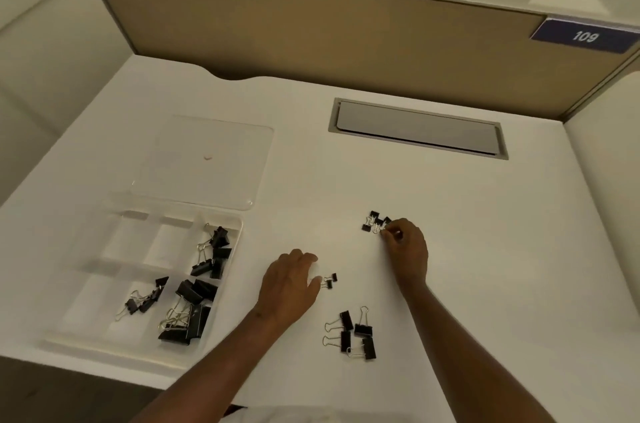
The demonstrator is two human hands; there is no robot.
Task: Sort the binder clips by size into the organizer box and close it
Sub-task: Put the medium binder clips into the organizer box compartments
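A white tabletop (450,249) is carrying everything here, with a grey flap cover (417,128) sitting flush in it toward 1 o'clock. At 9 o'clock a clear organizer box (104,284) is lying open, its lid (204,162) lying flat just beyond it toward 11 o'clock (several compartments are holding black clips). Loose on the bare surface, a cluster of tiny binder clips (374,221) is lying near the centre toward 3 o'clock, touching the fingers of the right hand (408,249). Two more tiny clips (330,280) are lying just beside the left hand (291,284), which is resting on the tabletop. Four medium clips (353,336) are lying together at 6 o'clock.
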